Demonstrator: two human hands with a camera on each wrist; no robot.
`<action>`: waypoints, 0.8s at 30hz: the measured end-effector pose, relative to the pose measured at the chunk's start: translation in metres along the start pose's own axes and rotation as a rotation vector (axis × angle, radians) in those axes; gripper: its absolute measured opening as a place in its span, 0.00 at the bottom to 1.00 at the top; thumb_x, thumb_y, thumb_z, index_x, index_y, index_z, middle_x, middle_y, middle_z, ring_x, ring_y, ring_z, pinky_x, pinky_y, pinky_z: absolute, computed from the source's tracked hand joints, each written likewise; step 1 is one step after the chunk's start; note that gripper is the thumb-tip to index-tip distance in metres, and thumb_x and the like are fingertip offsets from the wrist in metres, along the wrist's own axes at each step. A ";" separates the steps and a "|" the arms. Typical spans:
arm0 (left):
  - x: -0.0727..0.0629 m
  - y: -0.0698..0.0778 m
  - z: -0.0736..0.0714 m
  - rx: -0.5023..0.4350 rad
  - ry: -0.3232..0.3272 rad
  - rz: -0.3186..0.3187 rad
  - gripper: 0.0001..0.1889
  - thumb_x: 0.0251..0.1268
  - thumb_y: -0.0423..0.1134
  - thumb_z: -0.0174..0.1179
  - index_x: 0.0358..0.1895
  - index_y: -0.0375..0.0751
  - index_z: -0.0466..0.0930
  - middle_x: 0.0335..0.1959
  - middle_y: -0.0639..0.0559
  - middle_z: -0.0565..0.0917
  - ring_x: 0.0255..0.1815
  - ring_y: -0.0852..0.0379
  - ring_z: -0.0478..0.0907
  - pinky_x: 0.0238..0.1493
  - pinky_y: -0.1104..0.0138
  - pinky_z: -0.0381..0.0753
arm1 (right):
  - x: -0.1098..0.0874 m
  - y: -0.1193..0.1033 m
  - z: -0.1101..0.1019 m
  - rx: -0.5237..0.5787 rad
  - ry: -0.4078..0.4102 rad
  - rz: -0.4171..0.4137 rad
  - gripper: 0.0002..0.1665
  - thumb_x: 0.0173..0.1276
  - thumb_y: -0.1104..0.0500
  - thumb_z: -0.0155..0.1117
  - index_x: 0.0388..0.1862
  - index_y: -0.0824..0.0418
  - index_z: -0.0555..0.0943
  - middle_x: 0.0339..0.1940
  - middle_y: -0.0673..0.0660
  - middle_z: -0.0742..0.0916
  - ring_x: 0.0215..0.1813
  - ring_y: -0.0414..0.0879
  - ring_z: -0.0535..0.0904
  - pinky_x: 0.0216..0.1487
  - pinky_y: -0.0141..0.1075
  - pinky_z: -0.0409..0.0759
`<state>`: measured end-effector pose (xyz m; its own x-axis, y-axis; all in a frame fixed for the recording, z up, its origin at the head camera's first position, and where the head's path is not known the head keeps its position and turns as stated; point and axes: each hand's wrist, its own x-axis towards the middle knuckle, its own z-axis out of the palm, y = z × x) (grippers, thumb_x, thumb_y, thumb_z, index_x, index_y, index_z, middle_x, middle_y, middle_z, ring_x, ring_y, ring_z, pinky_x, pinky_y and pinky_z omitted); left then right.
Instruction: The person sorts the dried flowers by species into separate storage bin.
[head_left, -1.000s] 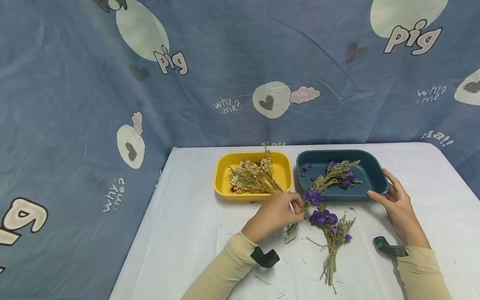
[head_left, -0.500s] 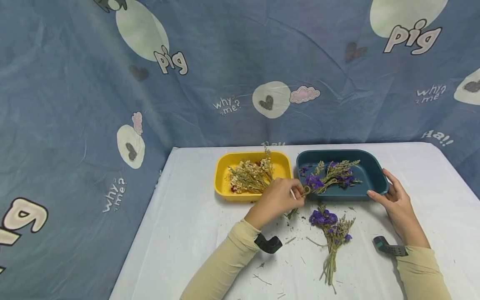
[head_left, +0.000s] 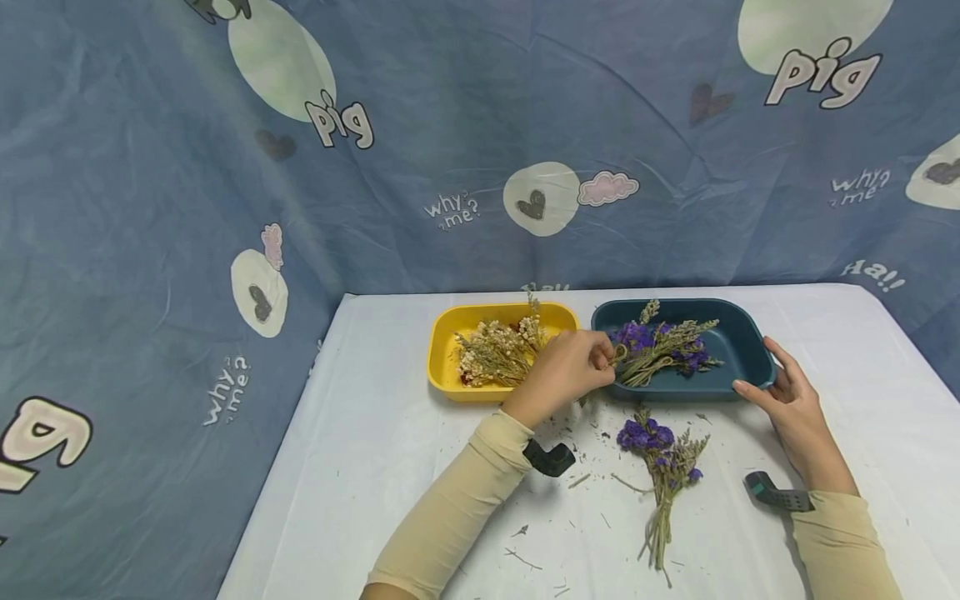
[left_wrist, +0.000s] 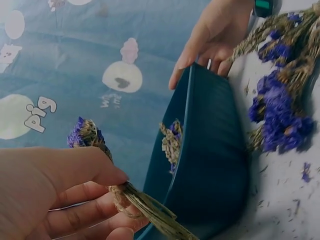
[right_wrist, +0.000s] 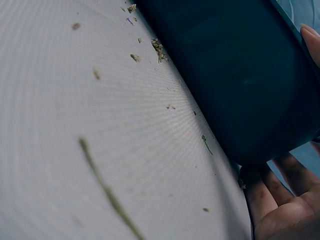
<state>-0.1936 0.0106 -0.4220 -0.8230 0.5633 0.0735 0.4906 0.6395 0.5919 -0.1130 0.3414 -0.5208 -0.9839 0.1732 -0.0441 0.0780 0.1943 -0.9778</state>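
My left hand [head_left: 566,371] pinches a tied bunch of dried purple flowers [left_wrist: 150,212] by its stems, near a twine loop [left_wrist: 118,199]. The blossoms lie over the left part of a dark blue tray [head_left: 738,343]. Inside that tray is another dried bunch [head_left: 686,337], partly overlapped by the held one. My right hand [head_left: 795,408] grips the tray's near right corner, thumb at the rim and fingers around the end. In front of the tray, a further purple bunch [head_left: 660,479] lies on the white cloth.
A yellow tray [head_left: 442,371] stands left of the blue one, holding dried cream-coloured flowers [head_left: 495,350] and stems. Broken stems and plant crumbs [right_wrist: 159,50] are scattered over the white tablecloth [head_left: 360,475]. A printed blue curtain [head_left: 420,125] hangs behind the table.
My left hand has moved up and forward, carrying the purple bunch from in front of the blue tray to over its left part. The right hand stays at the tray corner.
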 end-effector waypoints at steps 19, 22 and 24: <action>0.042 0.020 0.000 0.151 0.001 0.042 0.08 0.72 0.42 0.67 0.50 0.52 0.87 0.42 0.61 0.89 0.40 0.67 0.83 0.43 0.75 0.81 | 0.000 0.000 0.000 0.023 -0.005 -0.013 0.53 0.75 0.59 0.66 0.86 0.35 0.47 0.87 0.57 0.56 0.74 0.34 0.65 0.60 0.11 0.69; 0.048 0.024 0.001 0.148 0.010 0.045 0.08 0.72 0.43 0.66 0.50 0.53 0.87 0.42 0.62 0.89 0.40 0.67 0.82 0.41 0.76 0.80 | -0.001 0.000 0.000 0.021 -0.005 -0.016 0.53 0.75 0.59 0.66 0.86 0.36 0.47 0.87 0.57 0.56 0.73 0.33 0.65 0.60 0.11 0.69; 0.053 0.025 0.002 0.151 0.015 0.035 0.08 0.73 0.44 0.66 0.50 0.54 0.86 0.43 0.63 0.88 0.40 0.67 0.82 0.40 0.75 0.80 | -0.001 0.000 0.000 0.018 -0.007 -0.017 0.53 0.75 0.59 0.66 0.86 0.36 0.47 0.88 0.58 0.56 0.74 0.34 0.65 0.61 0.11 0.69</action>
<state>-0.2240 0.0577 -0.4052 -0.8080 0.5797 0.1051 0.5560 0.6914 0.4613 -0.1119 0.3413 -0.5204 -0.9861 0.1637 -0.0289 0.0587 0.1799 -0.9819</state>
